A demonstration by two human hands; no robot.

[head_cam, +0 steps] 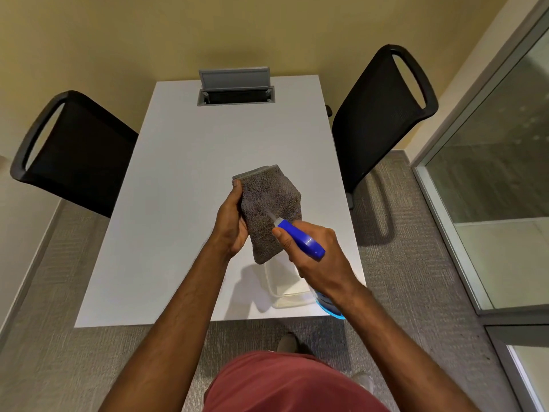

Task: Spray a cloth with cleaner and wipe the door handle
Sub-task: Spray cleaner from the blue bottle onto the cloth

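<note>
My left hand [231, 224] holds a folded grey cloth [269, 203] upright above the white table [178, 173], thumb on its left edge. My right hand [315, 251] grips a spray bottle [303, 237] with a blue trigger head. Its nozzle points at the cloth's middle, almost touching it, with my index finger on the trigger. Blue liquid in the bottle's body [329, 307] shows below my wrist. No door handle is in view.
A clear plastic tray [285, 292] lies on the table under my hands. A grey cable hatch [236, 87] stands open at the far end. Black chairs flank the table, left [74, 150] and right [383, 114]. A glass partition [499, 173] runs along the right.
</note>
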